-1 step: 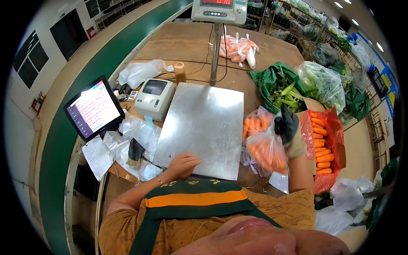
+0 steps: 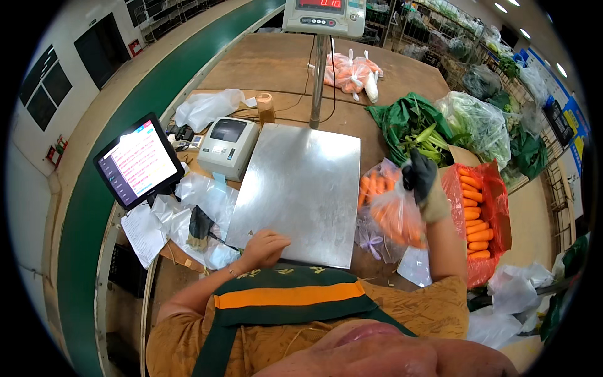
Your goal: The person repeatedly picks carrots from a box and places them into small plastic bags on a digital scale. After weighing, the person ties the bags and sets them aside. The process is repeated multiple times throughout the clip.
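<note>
My right hand (image 2: pixel 422 179), in a dark-coated work glove with a beige cuff, is closed round the gathered top of a clear plastic bag of carrots (image 2: pixel 399 220). It hangs just right of the steel weighing platform (image 2: pixel 301 188), partly in front of another bag of carrots (image 2: pixel 375 183). My bare left hand (image 2: pixel 265 248) is at the platform's near left edge. Its fingers are bent inward, and their undersides are hidden. Left of it lies a loose dark glove (image 2: pixel 200 225) on clear plastic bags.
A label printer (image 2: pixel 229 147) and a tilted touchscreen (image 2: pixel 139 160) stand to the left, by a written sheet (image 2: pixel 143 235). On the right are a red-lined carton of carrots (image 2: pixel 477 220) and a green bag of leafy vegetables (image 2: pixel 414 129). The scale's display (image 2: pixel 323 16) stands on a pole (image 2: pixel 317 81).
The held bag of carrots has swung slightly to the right with my right hand. My left hand has shifted a little to the left.
</note>
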`<state>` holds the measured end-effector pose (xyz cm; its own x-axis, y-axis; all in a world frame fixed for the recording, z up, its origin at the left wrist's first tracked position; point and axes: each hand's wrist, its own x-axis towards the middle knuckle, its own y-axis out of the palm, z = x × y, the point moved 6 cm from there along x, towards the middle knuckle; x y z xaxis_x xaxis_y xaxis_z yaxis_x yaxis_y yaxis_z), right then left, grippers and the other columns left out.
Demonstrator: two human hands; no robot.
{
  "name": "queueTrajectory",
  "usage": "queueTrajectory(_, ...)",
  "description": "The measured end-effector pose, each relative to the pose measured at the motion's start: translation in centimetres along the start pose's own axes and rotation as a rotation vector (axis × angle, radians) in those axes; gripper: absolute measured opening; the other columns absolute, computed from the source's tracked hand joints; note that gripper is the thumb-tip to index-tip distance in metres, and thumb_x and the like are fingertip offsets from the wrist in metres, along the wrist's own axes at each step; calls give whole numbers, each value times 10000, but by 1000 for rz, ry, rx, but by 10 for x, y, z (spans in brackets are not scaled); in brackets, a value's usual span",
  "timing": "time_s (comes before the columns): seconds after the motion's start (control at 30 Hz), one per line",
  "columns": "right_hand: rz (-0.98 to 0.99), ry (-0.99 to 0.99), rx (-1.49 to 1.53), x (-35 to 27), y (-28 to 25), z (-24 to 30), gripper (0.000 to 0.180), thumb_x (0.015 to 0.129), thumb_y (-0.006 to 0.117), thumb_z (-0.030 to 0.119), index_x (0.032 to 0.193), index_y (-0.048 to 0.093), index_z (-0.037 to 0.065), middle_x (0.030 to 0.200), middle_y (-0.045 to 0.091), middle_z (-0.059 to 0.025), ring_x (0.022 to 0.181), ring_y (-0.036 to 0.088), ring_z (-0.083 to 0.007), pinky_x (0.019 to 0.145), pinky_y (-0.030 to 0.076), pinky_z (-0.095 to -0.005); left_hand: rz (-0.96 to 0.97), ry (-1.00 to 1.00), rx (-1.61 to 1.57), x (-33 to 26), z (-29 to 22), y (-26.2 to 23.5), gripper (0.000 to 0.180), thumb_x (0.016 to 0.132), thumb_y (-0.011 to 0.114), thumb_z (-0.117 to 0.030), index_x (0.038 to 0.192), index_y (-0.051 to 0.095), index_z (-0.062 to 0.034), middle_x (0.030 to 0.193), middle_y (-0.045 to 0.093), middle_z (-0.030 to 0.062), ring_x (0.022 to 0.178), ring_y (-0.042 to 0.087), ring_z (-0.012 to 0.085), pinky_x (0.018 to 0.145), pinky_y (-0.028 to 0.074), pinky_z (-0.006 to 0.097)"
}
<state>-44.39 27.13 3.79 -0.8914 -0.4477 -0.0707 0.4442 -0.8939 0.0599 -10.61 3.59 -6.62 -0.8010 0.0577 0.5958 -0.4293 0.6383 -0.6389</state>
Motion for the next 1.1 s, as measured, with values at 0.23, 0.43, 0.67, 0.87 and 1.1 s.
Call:
queueTrajectory(0.23,-279,-416,-1092,358,-44,-31,244,930,586,318,877,591,80,773,602,-74,674,569,-193,570,453,-336,-68,-381,75,-49,10,-30,166,822,662,-23,983,688,-52,843,685,100,747,650,297,665,517,352)
queueTrajectory(0.43,-75,-547,-848,453,-16,-33,222,904,544,213,1085,657,149,1149,656,-95,1010,642,-278,856,516,-390,-332,-768,74,-135,36,-43,102,870,639,-49,948,699,-22,820,706,89,726,686,211,681,532,294)
queueTrajectory(0.67,296,21,335,216,97,-90,273,967,573,226,1073,597,-24,893,649,-92,705,598,-182,652,493,-304,-526,-1193,95,-218,56,-67,182,969,548,-154,972,640,3,801,647,62,766,605,115,706,492,277)
queueTrajectory(0.87,436,2,128,-14,48,-147,309,1006,486,287,1002,616,7,832,615,-70,714,575,-171,625,476,-304,-810,-1238,631,-324,146,-154,167,854,608,-137,975,660,-35,872,646,107,823,616,278,769,493,379)
queueTrajectory(1.1,242,226,118,-129,81,-204,338,984,547,311,1053,640,-7,812,659,-98,691,615,-191,609,482,-280,-847,-1616,683,-393,166,-165,296,812,672,-201,1061,650,-41,1037,632,192,1024,593,354,925,467,430)
